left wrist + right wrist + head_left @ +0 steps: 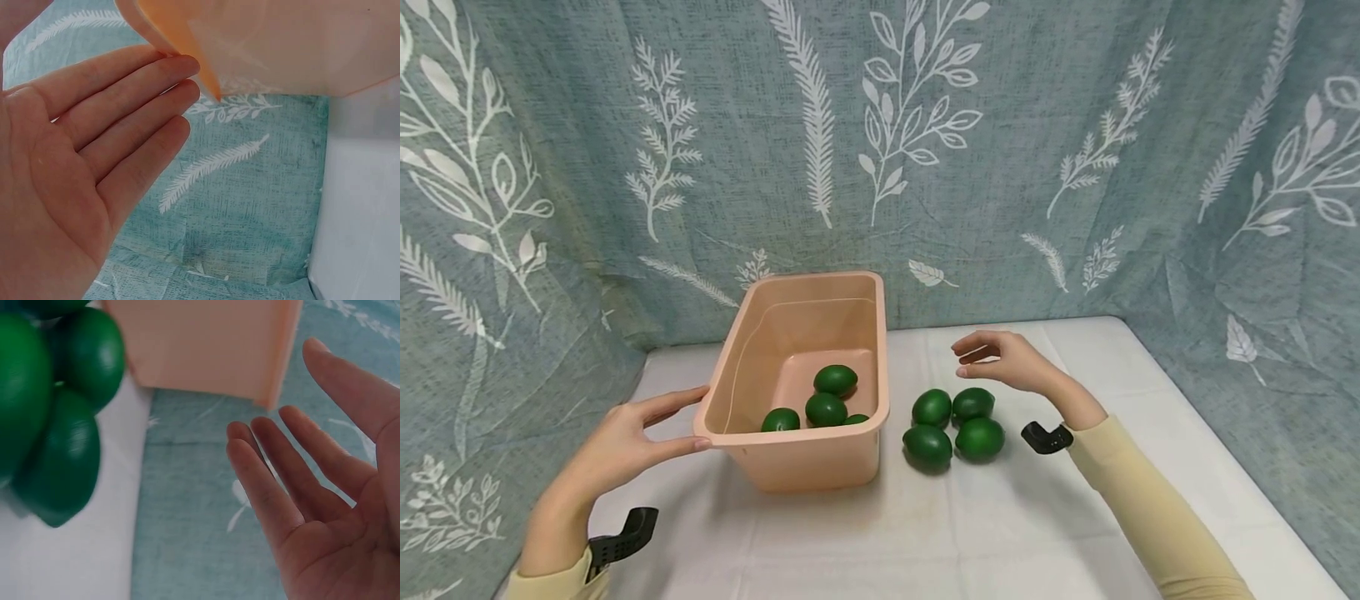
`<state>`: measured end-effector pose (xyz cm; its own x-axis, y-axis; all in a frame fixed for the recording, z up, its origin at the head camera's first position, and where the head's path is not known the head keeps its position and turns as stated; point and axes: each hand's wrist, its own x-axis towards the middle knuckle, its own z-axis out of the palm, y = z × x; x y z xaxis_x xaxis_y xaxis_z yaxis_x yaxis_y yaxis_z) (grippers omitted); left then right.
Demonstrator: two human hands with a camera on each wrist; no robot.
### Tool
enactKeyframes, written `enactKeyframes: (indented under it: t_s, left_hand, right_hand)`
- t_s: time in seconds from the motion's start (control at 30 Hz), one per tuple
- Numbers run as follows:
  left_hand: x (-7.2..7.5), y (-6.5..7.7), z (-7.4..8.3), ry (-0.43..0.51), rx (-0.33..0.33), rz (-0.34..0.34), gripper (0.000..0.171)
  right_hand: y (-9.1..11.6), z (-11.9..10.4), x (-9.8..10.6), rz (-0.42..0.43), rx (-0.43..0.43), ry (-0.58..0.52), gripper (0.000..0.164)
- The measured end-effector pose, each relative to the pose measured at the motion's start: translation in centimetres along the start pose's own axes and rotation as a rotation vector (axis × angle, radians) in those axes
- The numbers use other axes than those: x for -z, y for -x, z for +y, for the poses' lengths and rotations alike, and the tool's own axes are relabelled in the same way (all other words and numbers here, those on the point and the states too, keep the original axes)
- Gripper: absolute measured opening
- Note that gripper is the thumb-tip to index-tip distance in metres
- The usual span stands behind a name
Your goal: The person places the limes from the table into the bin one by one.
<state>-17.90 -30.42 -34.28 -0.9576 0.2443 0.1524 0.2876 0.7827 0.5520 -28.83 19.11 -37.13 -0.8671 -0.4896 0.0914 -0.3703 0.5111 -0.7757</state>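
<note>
A peach-coloured plastic bin [808, 462] stands on the table with several green limes [835, 380] on its floor. My left hand [625, 442] touches the bin's left rim near the front corner, its fingers [134, 94] straight and the thumb apart from them. To the right of the bin, several more limes [927, 447] lie close together in a cluster. Just above and behind that cluster hovers my right hand [1003, 360], holding nothing. In the right wrist view its fingers are spread and relaxed, with the limes [69, 456] off to the left.
A white cloth [880, 550] covers the table. Blue-green fabric with white leaf prints [1000, 167] hangs behind and at both sides. Each wrist carries a black mount [1047, 437]. The bin's raised walls separate the limes inside from those outside.
</note>
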Motion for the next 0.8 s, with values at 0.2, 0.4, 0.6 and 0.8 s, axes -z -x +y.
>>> enactKeyframes:
  t_s: [0.2, 0.4, 0.6, 0.8]
  left_hand:
    - [0.0, 0.0, 0.1, 0.0, -0.008, -0.005, 0.059]
    - [0.1, -0.1, 0.1, 0.002, -0.005, -0.008, 0.06]
    - [0.1, -0.2, 0.1, 0.033, -0.003, -0.013, 0.061]
    - [0.1, -0.2, 0.0, 0.044, 0.001, -0.028, 0.061]
  right_hand:
    - [1.5, 1.6, -0.8, 0.013, -0.002, 0.008, 0.043]
    - [3.1, 2.5, -1.4, 0.013, -0.067, 0.019, 0.045]
    - [4.5, 3.4, -1.8, 0.01, -0.066, 0.014, 0.048]
    - [5.7, 4.6, -2.4, 0.012, -0.059, 0.017, 0.047]
